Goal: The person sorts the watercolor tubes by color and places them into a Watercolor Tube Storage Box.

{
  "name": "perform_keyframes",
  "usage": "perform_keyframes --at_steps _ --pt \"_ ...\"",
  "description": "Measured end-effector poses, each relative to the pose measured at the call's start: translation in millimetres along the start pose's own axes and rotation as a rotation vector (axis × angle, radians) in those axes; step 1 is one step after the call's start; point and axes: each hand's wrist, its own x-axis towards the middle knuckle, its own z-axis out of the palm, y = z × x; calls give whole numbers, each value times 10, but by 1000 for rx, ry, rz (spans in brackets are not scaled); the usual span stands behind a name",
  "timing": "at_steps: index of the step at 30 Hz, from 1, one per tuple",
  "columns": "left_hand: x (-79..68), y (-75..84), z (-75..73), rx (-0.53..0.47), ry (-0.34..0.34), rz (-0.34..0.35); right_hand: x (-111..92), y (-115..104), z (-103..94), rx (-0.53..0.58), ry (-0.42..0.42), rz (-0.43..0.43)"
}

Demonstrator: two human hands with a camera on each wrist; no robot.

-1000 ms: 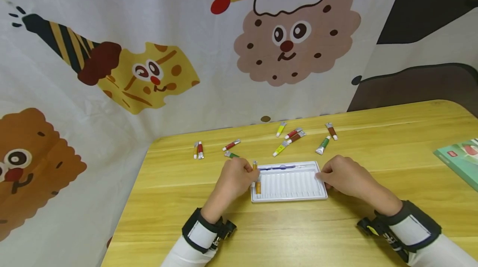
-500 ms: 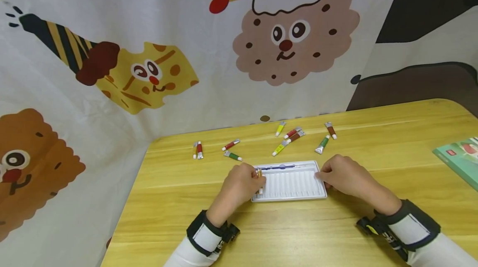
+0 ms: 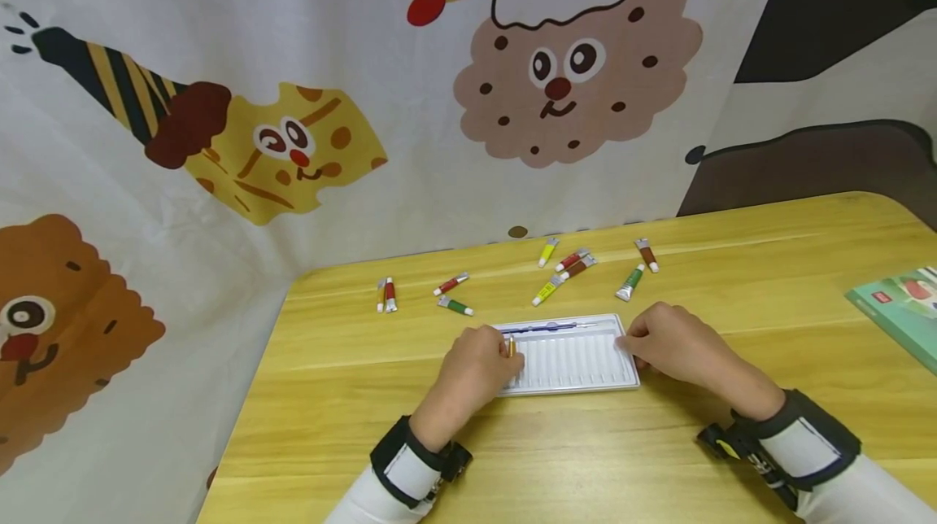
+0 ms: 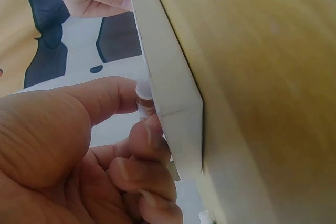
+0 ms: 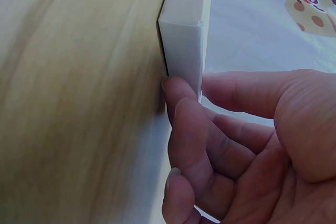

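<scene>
Well, right grip holds tray edge, tabletop in front.

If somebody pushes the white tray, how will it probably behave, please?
The white tray looks fairly stiff, with straight side walls. Lying flat and low on the table, it would probably slide rather than tip. However, the right hand holding its edge might resist the push.

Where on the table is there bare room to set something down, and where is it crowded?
Bare table lies in front of the white tray, between the wrist straps; left of the left strap, up to the table's edge; and between the rightmost brown tube and the flat green item. Crowded: behind the tray, where paint tubes lie.
</scene>
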Motion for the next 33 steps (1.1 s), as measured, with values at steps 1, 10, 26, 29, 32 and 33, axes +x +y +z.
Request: perform_keyframes --at_steps 1,10,26,29,32,33 --pt "-2 2 5 8 0 0 0 -2 0 1 -1 0" --pt "8 2 24 65 3 -6 -6 -30 2 -2 3 -3" --pt "-16 27 21 96 -2 -10 0 -18 2 2 0 -1" --pt "-21 42 18 93 -6 -20 -2 -22 8 4 3 2" --pt "-21 53 20 83 -12 -35 -2 -20 13 5 6 1" --pt "-23 52 22 81 -10 -37 -2 -20 16 6 7 1"
